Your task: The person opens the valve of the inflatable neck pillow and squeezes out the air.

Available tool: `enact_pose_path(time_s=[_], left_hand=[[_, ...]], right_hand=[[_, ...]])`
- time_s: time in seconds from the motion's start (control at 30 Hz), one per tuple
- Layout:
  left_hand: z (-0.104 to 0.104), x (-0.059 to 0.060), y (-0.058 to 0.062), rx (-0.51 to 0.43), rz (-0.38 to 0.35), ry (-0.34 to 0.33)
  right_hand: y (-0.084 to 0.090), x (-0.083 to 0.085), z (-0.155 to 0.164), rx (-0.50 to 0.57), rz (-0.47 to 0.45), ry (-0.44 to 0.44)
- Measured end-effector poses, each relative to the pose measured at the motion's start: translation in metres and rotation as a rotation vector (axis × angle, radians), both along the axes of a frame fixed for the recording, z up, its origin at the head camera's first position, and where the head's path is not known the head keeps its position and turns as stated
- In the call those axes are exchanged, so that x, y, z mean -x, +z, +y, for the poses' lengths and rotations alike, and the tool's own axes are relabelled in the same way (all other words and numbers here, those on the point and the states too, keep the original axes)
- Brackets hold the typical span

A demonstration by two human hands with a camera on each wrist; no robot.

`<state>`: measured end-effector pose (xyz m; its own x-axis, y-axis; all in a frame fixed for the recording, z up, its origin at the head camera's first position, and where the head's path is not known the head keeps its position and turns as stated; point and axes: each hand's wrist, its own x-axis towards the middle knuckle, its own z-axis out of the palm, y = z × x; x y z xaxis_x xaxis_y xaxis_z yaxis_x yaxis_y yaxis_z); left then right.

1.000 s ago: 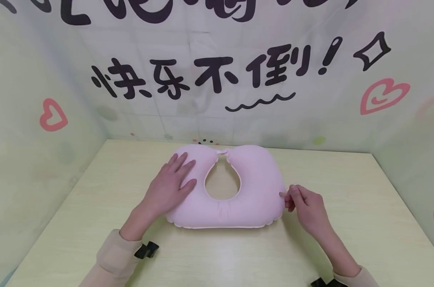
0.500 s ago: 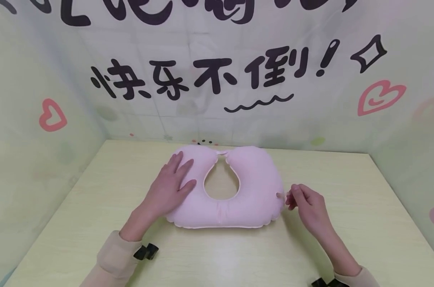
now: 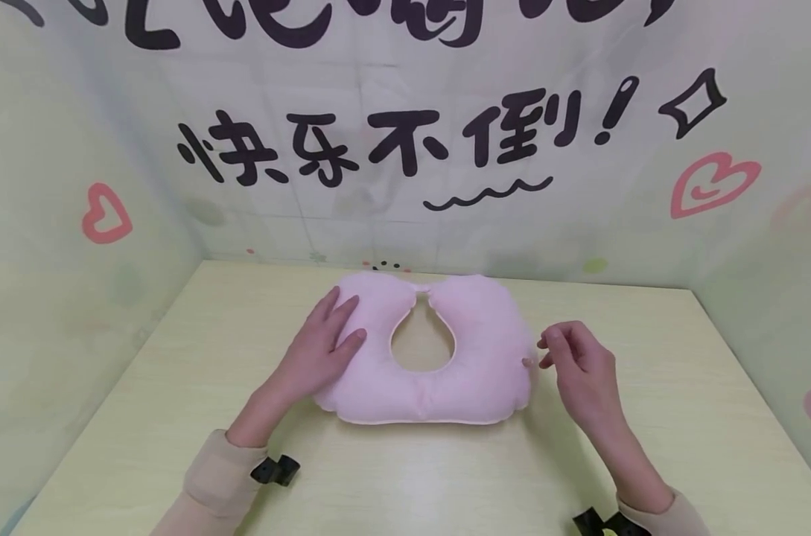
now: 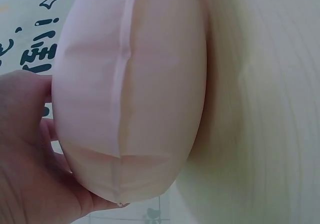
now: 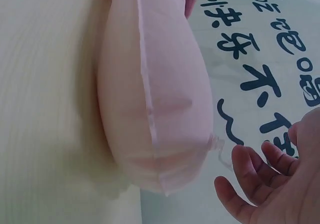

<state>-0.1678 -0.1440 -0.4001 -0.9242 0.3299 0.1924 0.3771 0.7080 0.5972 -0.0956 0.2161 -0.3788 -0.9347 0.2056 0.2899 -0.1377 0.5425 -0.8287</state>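
On the table: pink pillow (image 3: 439,372), U-shaped, lies flat near mid-table (image 3: 412,476), open ends toward the back wall.

Change, right hand: right hand (image 3: 579,365) has let go of the valve (image 3: 527,362); a second ago its fingertips pinched at that spot, now it sits lifted and a little back, fingers loosely spread, holding nothing.

Change, left hand: left hand (image 3: 318,346) stays pressed flat on the pillow's left lobe, same place as before.

Change, pillow: looks slightly flatter and more wrinkled than a second ago; the ends meet closer at the top.

Grip, left: fingers straight, palm down on the fabric; left wrist view shows the hand (image 4: 30,154) against the pillow's (image 4: 135,89) bulge, no curl round it.

Grip, right: fingers apart and relaxed; right wrist view shows the hand (image 5: 272,181) beside the pillow's (image 5: 155,99) end, not touching.

Valve: small clear stub at the pillow's right edge (image 5: 218,143), just beside the right fingertips (image 5: 235,156), a gap between them.

Pillow vs hands: under the left, just left of the right.

Backdrop: wall sheet with black characters (image 3: 378,145) and pink hearts (image 3: 710,182).
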Motion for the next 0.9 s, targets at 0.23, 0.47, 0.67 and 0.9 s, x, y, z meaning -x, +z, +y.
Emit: enact_pose_path(time_s=[0.23,0.47,0.67,0.9], left_hand=[[0.015,-0.003,0.000,0.027,-0.020,-0.052],[0.028,0.004,0.010,0.135,0.062,-0.039],[0.049,0.026,0.030,0.324,0.166,-0.057],[0.067,0.045,0.030,0.533,0.180,-0.099]], right_hand=[[0.013,0.011,-0.022,-0.125,0.153,-0.014],[0.017,0.043,-0.049,-0.337,0.226,0.058],[0.008,0.074,-0.063,-0.564,0.118,0.128],[-0.005,0.095,-0.065,-0.752,-0.043,0.166]])
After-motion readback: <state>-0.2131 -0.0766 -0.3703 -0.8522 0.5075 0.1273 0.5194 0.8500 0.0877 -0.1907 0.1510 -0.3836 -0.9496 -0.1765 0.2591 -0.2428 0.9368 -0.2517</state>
